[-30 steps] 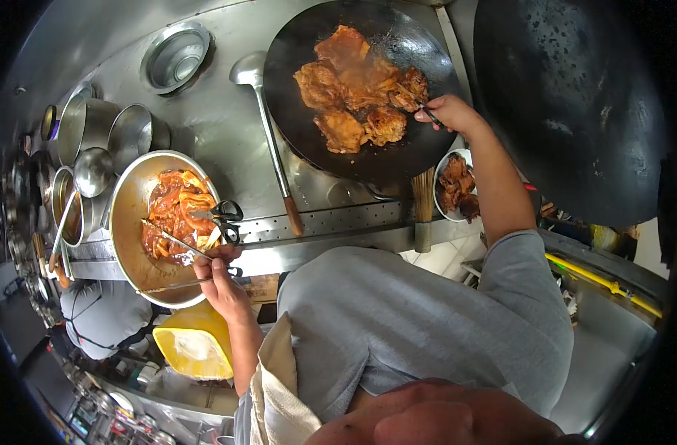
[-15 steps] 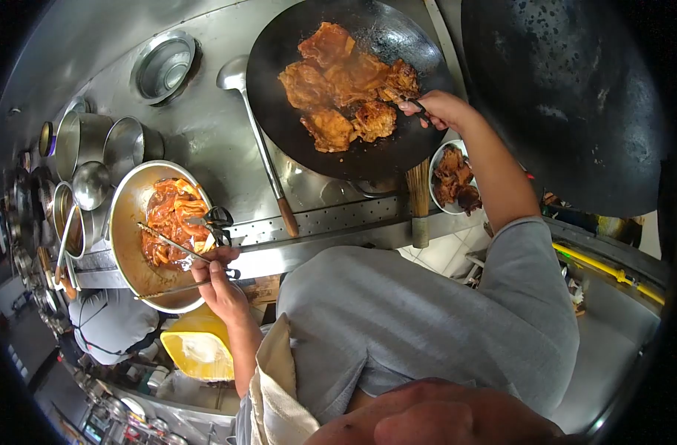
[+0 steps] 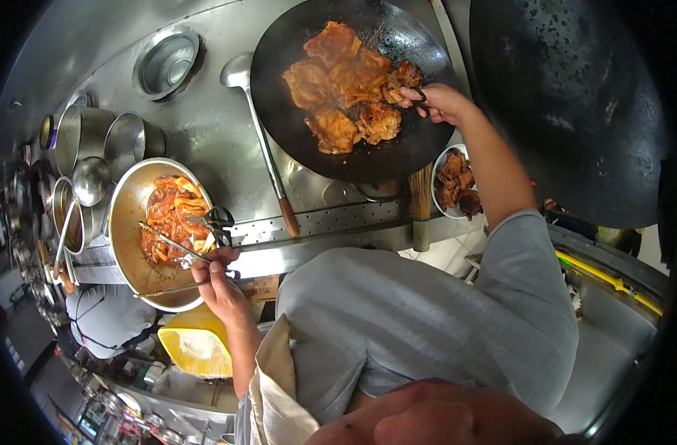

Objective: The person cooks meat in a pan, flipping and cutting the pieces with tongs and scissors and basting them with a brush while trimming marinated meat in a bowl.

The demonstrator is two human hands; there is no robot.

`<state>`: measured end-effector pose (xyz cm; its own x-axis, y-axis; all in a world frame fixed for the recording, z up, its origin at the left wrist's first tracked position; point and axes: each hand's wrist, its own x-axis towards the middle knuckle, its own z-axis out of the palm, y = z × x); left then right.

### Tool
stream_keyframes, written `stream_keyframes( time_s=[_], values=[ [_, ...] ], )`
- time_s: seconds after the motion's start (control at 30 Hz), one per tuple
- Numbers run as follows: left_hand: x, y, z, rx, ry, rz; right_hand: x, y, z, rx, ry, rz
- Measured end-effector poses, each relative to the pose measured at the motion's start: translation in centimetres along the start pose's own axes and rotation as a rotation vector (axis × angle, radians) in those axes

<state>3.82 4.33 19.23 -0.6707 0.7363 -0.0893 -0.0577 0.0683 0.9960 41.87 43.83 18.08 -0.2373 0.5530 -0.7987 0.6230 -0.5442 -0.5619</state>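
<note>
My left hand (image 3: 221, 285) is closed round a pair of metal tongs (image 3: 169, 241), whose two arms are spread apart over the rim of a large metal bowl (image 3: 134, 271). Red marinated raw meat (image 3: 176, 211) fills part of the bowl, and a black-handled tool, apparently scissors (image 3: 219, 221), rests at its right edge. Over the wok's right side, my right hand (image 3: 444, 104) grips black-looped scissors (image 3: 421, 96); their tips meet a browned piece of meat (image 3: 406, 74). Several browned, sauced slices (image 3: 334, 132) lie in the black wok (image 3: 294, 144).
A long-handled ladle (image 3: 260, 141) lies left of the wok. Below the wok's right side are a bamboo brush (image 3: 421, 208) and a bowl of dark cooked meat (image 3: 455, 182). Metal pots (image 3: 82, 141) stand at left; a second wok (image 3: 568, 111) is at right. A yellow container (image 3: 179, 337) sits below.
The view has shifted slightly, so the wok appears a little farther right. My right hand stays at the same piece of meat with the scissors, and my left hand is nearly still.
</note>
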Motion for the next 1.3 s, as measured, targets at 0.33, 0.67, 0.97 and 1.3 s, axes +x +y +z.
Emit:
stream_keyframes(
  time_s=[0.33, 0.67, 0.97, 1.3],
  values=[
    [0.4, 0.4, 0.6, 0.040, -0.002, -0.018, 3.0, -0.7, 0.0, -0.644, 0.154, -0.008],
    [0.4, 1.1, 1.1, 0.032, -0.001, -0.040, 1.0, 1.0, 0.6, -0.491, 0.164, -0.219],
    [0.4, 0.8, 1.2, 0.020, -0.001, -0.009, -1.5, 0.8, 2.3, 0.006, 0.067, -0.037],
    [0.1, 1.1, 1.2, -0.006, -0.006, 0.009, -0.6, 0.1, 1.0, -0.108, 0.070, 0.043]
  ],
)
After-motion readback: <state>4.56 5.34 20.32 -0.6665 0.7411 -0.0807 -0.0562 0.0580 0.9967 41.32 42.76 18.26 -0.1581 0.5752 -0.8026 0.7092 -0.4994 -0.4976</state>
